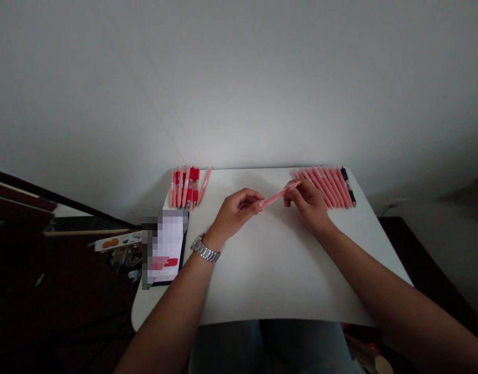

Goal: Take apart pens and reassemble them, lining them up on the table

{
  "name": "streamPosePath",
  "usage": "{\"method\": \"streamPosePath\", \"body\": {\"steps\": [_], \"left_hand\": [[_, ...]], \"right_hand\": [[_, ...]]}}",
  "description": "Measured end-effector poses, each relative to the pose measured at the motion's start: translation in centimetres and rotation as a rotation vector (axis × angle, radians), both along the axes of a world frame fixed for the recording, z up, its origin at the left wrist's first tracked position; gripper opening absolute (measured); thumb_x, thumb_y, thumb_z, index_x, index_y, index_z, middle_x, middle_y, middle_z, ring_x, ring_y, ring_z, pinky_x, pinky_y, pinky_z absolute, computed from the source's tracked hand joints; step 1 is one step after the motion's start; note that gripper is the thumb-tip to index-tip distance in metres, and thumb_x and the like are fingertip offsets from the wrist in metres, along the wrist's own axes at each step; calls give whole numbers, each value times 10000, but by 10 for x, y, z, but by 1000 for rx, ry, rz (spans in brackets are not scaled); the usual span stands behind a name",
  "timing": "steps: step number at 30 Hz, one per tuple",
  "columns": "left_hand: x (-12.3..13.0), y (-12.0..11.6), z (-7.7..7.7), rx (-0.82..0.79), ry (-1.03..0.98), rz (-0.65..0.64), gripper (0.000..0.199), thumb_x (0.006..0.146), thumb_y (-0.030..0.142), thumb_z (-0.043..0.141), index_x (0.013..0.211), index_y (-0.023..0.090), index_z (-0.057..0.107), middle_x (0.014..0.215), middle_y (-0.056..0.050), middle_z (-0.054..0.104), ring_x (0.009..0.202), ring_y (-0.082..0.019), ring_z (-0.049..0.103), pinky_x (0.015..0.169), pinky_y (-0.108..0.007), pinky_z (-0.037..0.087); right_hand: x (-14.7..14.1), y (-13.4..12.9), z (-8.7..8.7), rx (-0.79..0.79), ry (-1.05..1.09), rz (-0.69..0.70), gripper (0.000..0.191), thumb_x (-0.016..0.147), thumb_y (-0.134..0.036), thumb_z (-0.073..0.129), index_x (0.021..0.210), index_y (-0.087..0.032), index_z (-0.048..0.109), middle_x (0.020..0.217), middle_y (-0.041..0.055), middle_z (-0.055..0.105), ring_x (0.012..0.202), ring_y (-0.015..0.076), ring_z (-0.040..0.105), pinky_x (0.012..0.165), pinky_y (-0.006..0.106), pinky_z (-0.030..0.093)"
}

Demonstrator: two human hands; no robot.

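Observation:
Between my hands is a slim pink pen [274, 198], held up at a slant over the white table. My left hand [239, 210] pinches its lower left end, and my right hand [304, 202] pinches the upper right end. Just behind my right hand lies a row of several pink pens [328, 187], with a black pen [348, 188] at its right edge. At the far left of the table sits a group of several pink and red pens [184, 187]. My fingertips hide both ends of the held pen.
The white table [270, 280] stands against a grey wall [239, 93]. A phone or tablet [167, 254] with a partly blurred screen lies at the table's left edge. Left of the table, a printed strip [118, 241] and clutter sit lower down.

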State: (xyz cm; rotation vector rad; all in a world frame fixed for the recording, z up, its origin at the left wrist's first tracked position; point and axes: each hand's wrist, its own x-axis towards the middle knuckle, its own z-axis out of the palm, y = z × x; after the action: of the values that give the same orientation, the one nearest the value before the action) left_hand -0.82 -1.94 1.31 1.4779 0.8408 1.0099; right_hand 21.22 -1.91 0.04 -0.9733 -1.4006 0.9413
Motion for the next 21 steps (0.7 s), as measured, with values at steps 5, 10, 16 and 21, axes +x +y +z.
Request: {"method": "streamPosePath", "body": {"steps": [5,10,16,21], "left_hand": [[4,-3,0,-50,39,-111,286,870,396,739,1026,159,705,914,-66,718,718,-121,638,646,-243,520],[8,-5,-4,-93,-16,-152,385,849,347,769,1174,202,625,958,-67,744,864,-169,708,800,-300,559],[10,-8,-2,-89,-19,-148,629,859,297,757,1422,251,480,926,-39,723,833,-153,696,785,-281,555],[10,-8,-4,-65,-13,-153,652,871,287,739,1469,266,481,934,-37,707,826,-145,680,777,-275,561]], "right_hand": [[-1,-1,2,-41,-5,40,371,922,-584,642,857,-225,571,693,-20,580,618,131,544,598,289,476],[-5,-2,6,-59,-42,97,381,927,-587,635,852,-215,598,671,-21,582,601,124,535,589,278,464],[-7,-1,-1,-99,-32,98,372,926,-582,638,908,-212,612,682,-25,575,615,123,535,585,271,458],[-10,-1,-1,-78,-50,87,374,909,-550,674,1081,-225,605,764,-25,594,613,116,545,554,267,469]]}}
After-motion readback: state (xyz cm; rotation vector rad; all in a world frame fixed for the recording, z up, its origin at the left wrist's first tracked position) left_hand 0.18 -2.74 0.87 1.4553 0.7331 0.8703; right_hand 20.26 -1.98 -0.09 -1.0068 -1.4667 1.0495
